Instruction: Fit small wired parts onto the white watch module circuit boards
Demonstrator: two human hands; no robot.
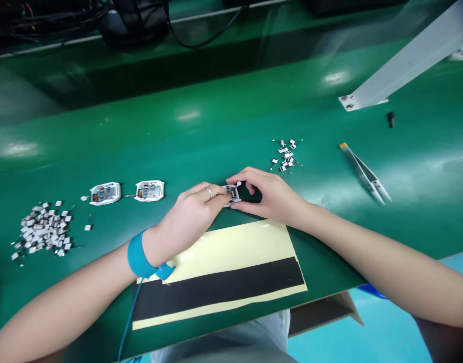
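Note:
A small white-framed device with a circuit board inside [234,193] lies between my two hands. My left hand [191,214], with a ring and a blue wrist strap [138,256], has its fingers pressed together over the device's left part; the fingertips hide what they touch. My right hand [271,195] curls round the device's right side, thumb and forefinger at its edges. A small white disc [239,184] shows at its upper right. Two similar open devices, one farther left [105,193] and one nearer [150,190], lie to the left of my hands.
Many small white parts [44,229] are heaped at the left, and a smaller group [287,155] lies beyond my right hand. Tweezers [365,174] rest at the right, near a grey metal support [408,60]. A yellow sheet with a black strip [219,287] lies in front.

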